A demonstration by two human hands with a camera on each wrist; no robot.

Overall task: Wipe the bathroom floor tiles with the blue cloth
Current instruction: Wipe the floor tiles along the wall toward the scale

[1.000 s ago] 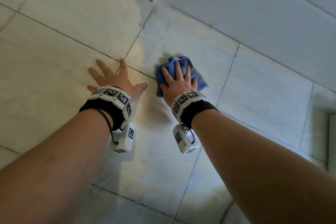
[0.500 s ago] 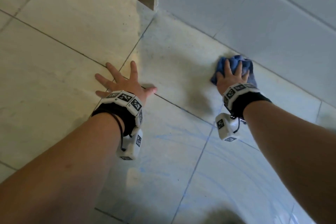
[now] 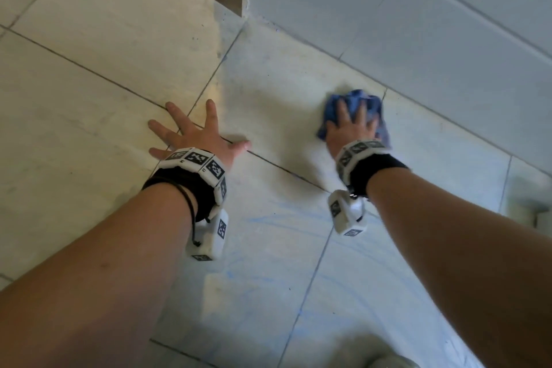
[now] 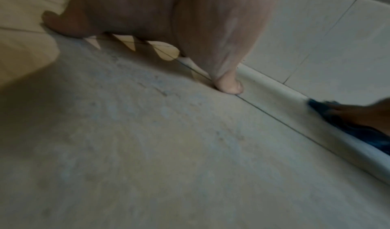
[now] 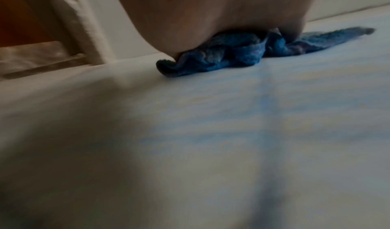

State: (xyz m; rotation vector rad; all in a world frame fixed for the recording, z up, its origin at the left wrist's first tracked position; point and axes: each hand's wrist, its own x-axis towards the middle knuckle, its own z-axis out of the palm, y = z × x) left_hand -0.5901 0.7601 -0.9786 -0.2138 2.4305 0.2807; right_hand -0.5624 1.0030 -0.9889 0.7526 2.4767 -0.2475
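— Where's the cloth?

— The blue cloth [image 3: 355, 104] is bunched under my right hand [image 3: 351, 128], flat on the floor tiles [image 3: 268, 248] close to the foot of the tiled wall [image 3: 418, 24], right at a grout line. My palm bears down on it, fingers laid fairly straight over the top; I press it, I don't clutch it.

— How do you do this pass well?

— Weight through the heel of the hand, I reckon, so the whole wad stays in contact, and overlapping strokes. There are faint bluish streaks on the tiles nearer me, so those want going over. Along the wall edge I'd push a fold into the joint.

— And the other hand?

— My left hand [image 3: 194, 134] is planted on the floor, fingers spread wide, thumb out towards the right one, holding nothing. It props me up. Both arms reach forward, hands well apart.
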